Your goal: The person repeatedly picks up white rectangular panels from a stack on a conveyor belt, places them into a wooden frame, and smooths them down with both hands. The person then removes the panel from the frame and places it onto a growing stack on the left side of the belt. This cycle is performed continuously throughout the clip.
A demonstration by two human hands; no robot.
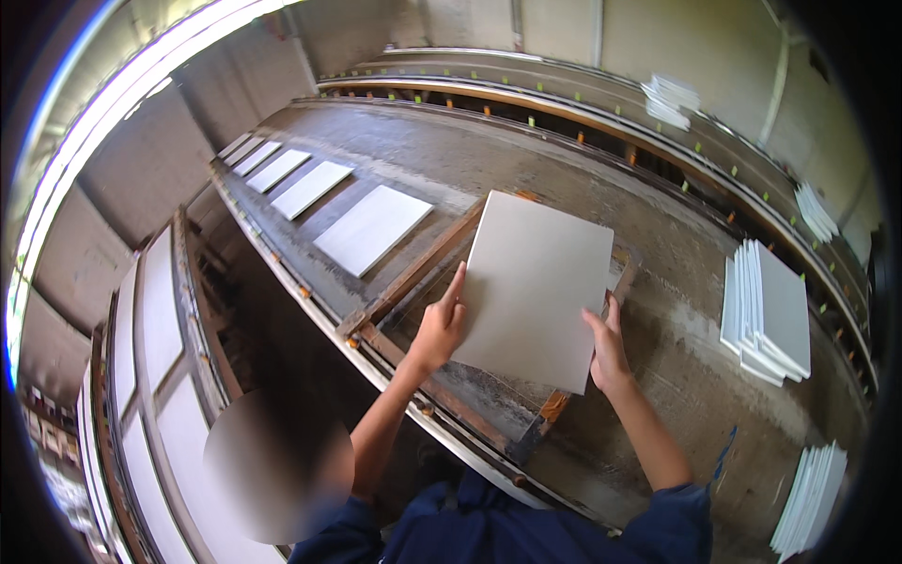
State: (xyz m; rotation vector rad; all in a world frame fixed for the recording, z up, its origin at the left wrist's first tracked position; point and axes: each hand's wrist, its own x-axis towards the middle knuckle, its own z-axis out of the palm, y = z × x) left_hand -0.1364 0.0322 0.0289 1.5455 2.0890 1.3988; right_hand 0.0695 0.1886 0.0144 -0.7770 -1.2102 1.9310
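namely, one pale rectangular panel (537, 291), held up by both hands over the near side of a long, stained table (681, 385); whether it touches anything below, cannot tell. left hand (438, 331): closed on the panel's left edge, one finger extended along it. right hand (609, 350): gripping the right edge, thumb toward the upper face. beneath the panel: one wooden frame (413, 271), partly hidden. left of the frame, farther along the table: a row of white boards (374, 228), laid flat and spaced apart. right: one large stack (775, 305) of similar boards, unevenly aligned; nearer the person, a second stack (810, 503). far side: a long ledge (545, 103) with small coloured tabs. far left: a rack (194, 291) bearing white slabs (162, 301). sleeves (669, 522): dark blue.
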